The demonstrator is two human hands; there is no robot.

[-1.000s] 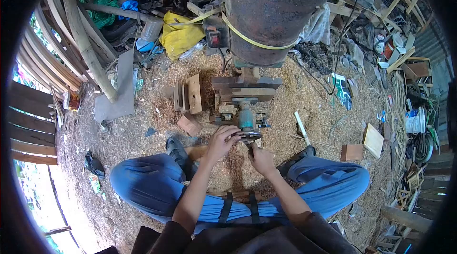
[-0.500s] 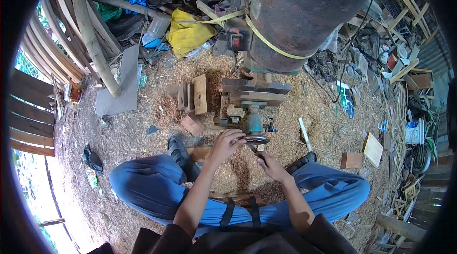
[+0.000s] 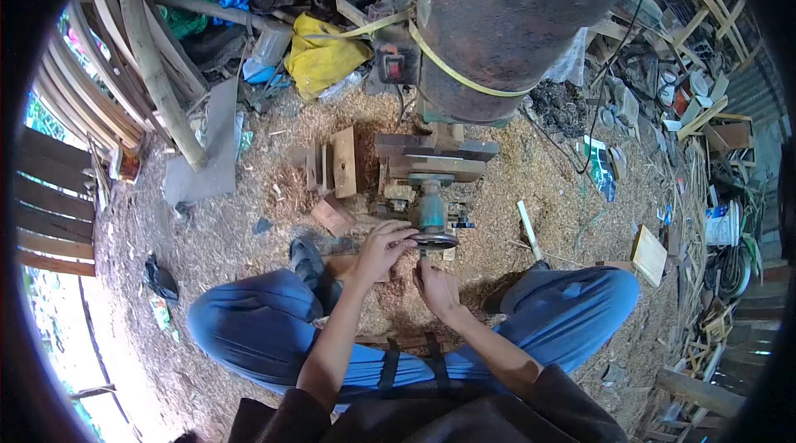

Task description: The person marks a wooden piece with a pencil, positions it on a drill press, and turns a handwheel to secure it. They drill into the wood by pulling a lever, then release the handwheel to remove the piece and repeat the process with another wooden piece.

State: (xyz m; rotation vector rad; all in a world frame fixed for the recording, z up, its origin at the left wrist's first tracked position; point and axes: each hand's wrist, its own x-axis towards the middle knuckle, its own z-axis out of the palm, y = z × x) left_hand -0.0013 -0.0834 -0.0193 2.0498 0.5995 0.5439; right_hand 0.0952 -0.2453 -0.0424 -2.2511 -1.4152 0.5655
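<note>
A dark round handwheel [image 3: 436,241] sits at the near end of a green shaft housing [image 3: 431,209], below a metal vise-like clamp [image 3: 435,167]. My left hand [image 3: 385,249] has its fingers closed on the wheel's left rim. Just below the wheel, my right hand [image 3: 437,289] is wrapped round the wheel's handle, which stands toward me. Above the clamp looms a large rusty machine body [image 3: 497,24] with a yellow strap round it.
Wooden blocks [image 3: 343,163] stand left of the clamp. A reddish block [image 3: 333,215] lies nearer my foot. On the right are a white stick [image 3: 527,229] and a pale board [image 3: 649,256]. A yellow cloth [image 3: 323,57] lies at upper left. Wood shavings cover the ground.
My right hand has moved left and slightly down, and its forearm angle has changed. The left hand stays at the wheel's rim. The whole view has shifted slightly.
</note>
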